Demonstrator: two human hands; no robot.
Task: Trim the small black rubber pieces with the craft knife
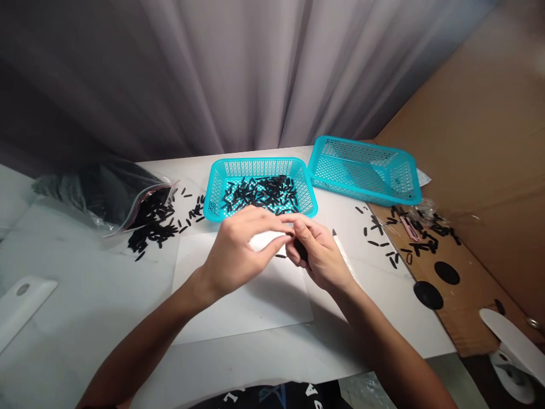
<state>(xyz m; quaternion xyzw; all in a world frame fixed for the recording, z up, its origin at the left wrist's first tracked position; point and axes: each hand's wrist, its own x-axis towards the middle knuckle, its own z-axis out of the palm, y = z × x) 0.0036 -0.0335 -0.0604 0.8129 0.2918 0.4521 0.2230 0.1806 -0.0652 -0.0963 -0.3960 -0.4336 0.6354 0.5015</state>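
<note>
The left hand (240, 244) is arched, its thumb and fingers bent toward each other with a narrow gap between, the tips meeting the right hand; a small dark bit shows at the meeting point, but whether the left hand grips it cannot be told. The right hand (321, 253) is curled closed around a black object (300, 250), thumb above and fingers folded beneath, so that the object is mostly hidden. Both hands are raised over a white sheet (238, 318) on the table (97, 284), with one thin black piece (280, 256) on the sheet below them. Just beyond the hands stands the near basket (255, 161), turquoise and perforated, its floor strewn with many slender black pieces (276, 187). The far basket (361, 195), of the same colour, lies to its right, close beside it. To the left, a clear bag (97, 193) lies on its side, a heap (153, 221) of similar pieces at its mouth. To the right, more pieces (378, 245) are scattered over the table and a brown board (457, 324), which also bears a pink item (410, 229) and two black discs (428, 295). A grey curtain (234, 74) hangs behind
</note>
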